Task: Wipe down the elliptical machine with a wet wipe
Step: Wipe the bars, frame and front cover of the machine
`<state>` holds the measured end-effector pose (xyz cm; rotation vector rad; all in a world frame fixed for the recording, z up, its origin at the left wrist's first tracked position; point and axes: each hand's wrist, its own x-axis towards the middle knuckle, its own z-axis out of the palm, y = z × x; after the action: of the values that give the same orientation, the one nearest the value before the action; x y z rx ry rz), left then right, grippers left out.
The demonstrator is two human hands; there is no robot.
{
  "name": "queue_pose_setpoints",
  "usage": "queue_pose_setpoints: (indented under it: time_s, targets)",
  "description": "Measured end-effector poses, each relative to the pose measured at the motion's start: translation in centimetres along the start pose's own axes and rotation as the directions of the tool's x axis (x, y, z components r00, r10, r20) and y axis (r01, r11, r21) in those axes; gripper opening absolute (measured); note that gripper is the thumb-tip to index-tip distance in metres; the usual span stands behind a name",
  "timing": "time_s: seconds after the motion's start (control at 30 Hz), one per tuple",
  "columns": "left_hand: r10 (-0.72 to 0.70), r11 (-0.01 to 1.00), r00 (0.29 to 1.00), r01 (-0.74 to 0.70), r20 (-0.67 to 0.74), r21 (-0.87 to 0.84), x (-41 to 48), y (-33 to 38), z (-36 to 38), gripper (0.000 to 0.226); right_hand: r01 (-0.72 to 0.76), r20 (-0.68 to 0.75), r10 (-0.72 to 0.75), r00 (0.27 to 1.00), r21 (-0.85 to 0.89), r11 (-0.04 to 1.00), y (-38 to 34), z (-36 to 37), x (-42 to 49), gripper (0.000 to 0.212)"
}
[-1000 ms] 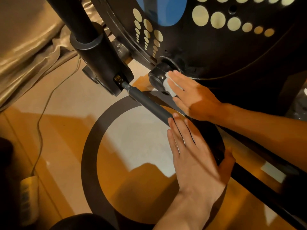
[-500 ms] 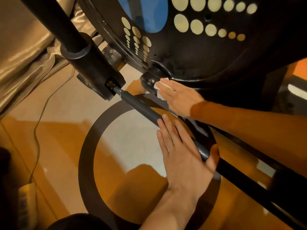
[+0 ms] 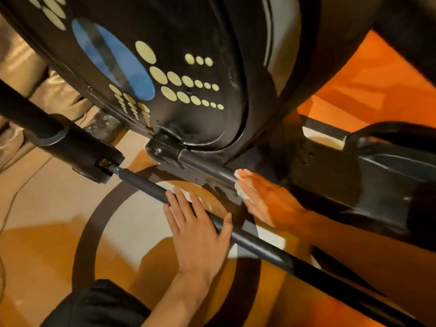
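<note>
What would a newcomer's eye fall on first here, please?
First the big black machine housing with cream dots and a blue oval, filling the top of the view. Below it, the right hand presses a white wet wipe against a thick black bar at centre right, while the left hand rests flat on a thin black rod in front.

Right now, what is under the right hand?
A white wet wipe, pressed against the elliptical's black bar by the right hand. The fingers cover most of it.
</note>
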<state>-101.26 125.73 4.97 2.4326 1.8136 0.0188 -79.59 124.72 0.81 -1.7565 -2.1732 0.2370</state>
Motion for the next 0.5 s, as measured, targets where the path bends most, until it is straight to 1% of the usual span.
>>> queue_pose_setpoints:
  time_s: [0.03, 0.07, 0.1, 0.13, 0.17, 0.2, 0.23, 0.27, 0.3, 0.37, 0.4, 0.43, 0.47, 0.5]
  targets:
    - [0.07, 0.997, 0.997, -0.07, -0.019, 0.017, 0.4, -0.1, -0.2, 0.092, -0.03, 0.012, 0.03, 0.999, -0.028, 0.999, 0.6, -0.2, -1.1, 0.053]
    - [0.161, 0.987, 0.987, -0.16, -0.028, 0.03, 0.9, 0.0, -0.5, 0.087, -0.087, 0.061, 0.09, 0.994, -0.061, 0.994, 1.1, -0.9, -2.3, 0.055]
    - [0.265, 0.964, 0.964, -0.264, -0.028, 0.039, 1.4, 0.3, -0.8, 0.082, -0.139, 0.059, 0.145, 0.988, -0.092, 0.986, 1.7, -1.6, -3.2, 0.057]
    - [0.377, 0.926, 0.926, -0.375, -0.024, 0.043, 2.0, 0.7, -1.2, 0.08, -0.183, 0.036, 0.188, 0.982, -0.103, 0.978, 2.5, -1.9, -3.7, 0.058]
    - [0.489, 0.872, 0.872, -0.488, -0.017, 0.043, 2.7, 1.3, -1.5, 0.079, -0.237, -0.002, 0.238, 0.971, -0.099, 0.967, 2.9, -2.5, -4.3, 0.058]
    - [0.601, 0.799, 0.799, -0.601, -0.003, 0.038, 3.2, 2.0, -1.9, 0.08, -0.311, -0.034, 0.309, 0.95, -0.095, 0.946, 3.2, -2.9, -4.9, 0.059]
    - [0.707, 0.706, 0.707, -0.707, 0.02, 0.034, 3.8, 2.8, -2.3, 0.08, -0.384, -0.052, 0.38, 0.923, -0.078, 0.92, 3.5, -3.5, -5.3, 0.059]
    - [0.799, 0.599, 0.6, -0.8, 0.047, 0.035, 4.2, 3.5, -2.5, 0.081, -0.45, -0.087, 0.446, 0.891, -0.035, 0.892, 4.0, -3.6, -5.8, 0.059]
    - [0.87, 0.486, 0.488, -0.873, 0.078, 0.038, 4.7, 4.1, -2.6, 0.081, -0.503, -0.09, 0.502, 0.86, 0.014, 0.864, 4.5, -3.8, -6.1, 0.059]
    - [0.947, 0.288, 0.289, -0.957, 0.141, 0.027, 5.4, 4.8, -2.6, 0.082, -0.591, 0.007, 0.591, 0.807, 0.033, 0.806, 5.6, -3.9, -6.6, 0.061]
    - [0.962, 0.214, 0.214, -0.977, 0.168, 0.02, 5.7, 5.0, -2.5, 0.082, -0.63, 0.044, 0.628, 0.777, 0.033, 0.776, 6.2, -3.4, -6.8, 0.062]
    - [0.969, 0.155, 0.156, -0.988, 0.189, 0.023, 5.9, 5.1, -2.4, 0.082, -0.669, 0.08, 0.666, 0.742, 0.014, 0.743, 6.8, -3.1, -6.9, 0.063]
    - [0.972, 0.107, 0.113, -0.993, 0.204, 0.041, 6.1, 5.1, -2.3, 0.083, -0.695, 0.121, 0.69, 0.713, -0.006, 0.719, 7.5, -2.6, -6.8, 0.064]
    - [0.973, 0.073, 0.086, -0.995, 0.213, 0.066, 6.2, 5.2, -2.2, 0.084, -0.693, 0.166, 0.687, 0.708, -0.025, 0.72, 8.0, -2.6, -6.7, 0.064]
